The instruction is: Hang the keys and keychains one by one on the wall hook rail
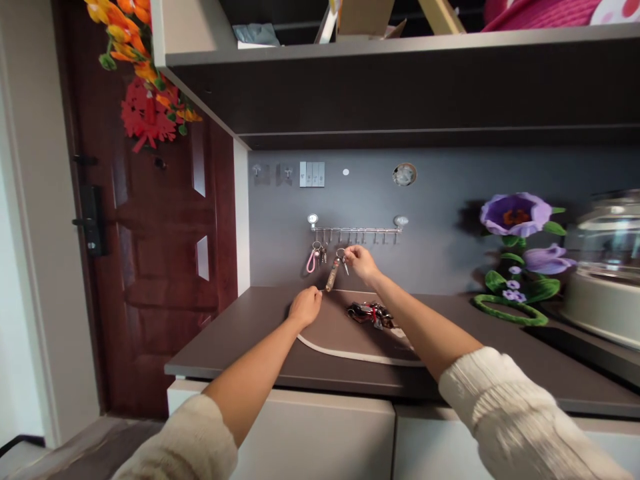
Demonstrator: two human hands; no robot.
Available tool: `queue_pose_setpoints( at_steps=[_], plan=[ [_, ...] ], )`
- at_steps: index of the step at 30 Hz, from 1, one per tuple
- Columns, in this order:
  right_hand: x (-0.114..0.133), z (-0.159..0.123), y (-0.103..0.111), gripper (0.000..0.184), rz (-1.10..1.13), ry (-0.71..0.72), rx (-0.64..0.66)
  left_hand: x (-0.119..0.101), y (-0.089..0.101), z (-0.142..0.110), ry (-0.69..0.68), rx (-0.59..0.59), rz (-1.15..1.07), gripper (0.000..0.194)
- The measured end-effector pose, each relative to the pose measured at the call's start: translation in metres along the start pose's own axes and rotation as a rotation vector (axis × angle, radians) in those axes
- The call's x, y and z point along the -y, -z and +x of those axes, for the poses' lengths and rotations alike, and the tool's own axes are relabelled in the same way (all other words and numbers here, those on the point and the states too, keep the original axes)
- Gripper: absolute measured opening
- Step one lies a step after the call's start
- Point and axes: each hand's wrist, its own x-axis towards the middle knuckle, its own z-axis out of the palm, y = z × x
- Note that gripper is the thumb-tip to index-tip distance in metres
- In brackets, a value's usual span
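A metal hook rail (356,230) is fixed to the grey wall above a dark counter. My right hand (363,264) is raised to the rail, fingers pinched on a key ring with a brown tag (336,269) hanging under a hook. A second bunch with a pink loop (314,257) hangs at the rail's left end. My left hand (305,307) rests closed over the far left corner of a brown tray mat (345,343) on the counter. A pile of keys (371,313) lies on the mat, below my right forearm.
A dark red door (150,267) with a black lock stands to the left, decorated with orange and red flowers. A purple knitted flower (520,257) and a glass-lidded pot (605,267) stand at the right of the counter (240,347). A shelf unit (400,87) hangs overhead.
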Motion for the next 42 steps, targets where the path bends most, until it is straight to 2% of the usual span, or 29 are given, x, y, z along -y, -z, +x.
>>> queue_pose_setpoints(
  at_steps=[3, 7, 16, 29, 42],
  plan=[
    [0.009, 0.011, -0.005, 0.008, -0.079, 0.013, -0.081, 0.000, -0.001, 0.001, -0.007, -0.005, 0.005, 0.030],
    [0.015, 0.026, -0.014, 0.010, -0.166, -0.001, -0.124, 0.000, -0.002, 0.001, -0.020, -0.009, 0.007, 0.030],
    [0.008, 0.052, -0.032, 0.016, -0.278, -0.026, -0.232, -0.001, -0.001, 0.000, -0.010, -0.015, 0.019, 0.030],
    [-0.008, 0.059, -0.041, 0.017, -0.336, -0.037, -0.294, -0.001, -0.001, 0.000, -0.022, -0.009, 0.021, 0.031],
    [-0.027, 0.056, -0.040, 0.016, -0.290, -0.037, -0.345, -0.001, 0.000, 0.000, -0.003, -0.002, 0.016, 0.030]
  ],
)
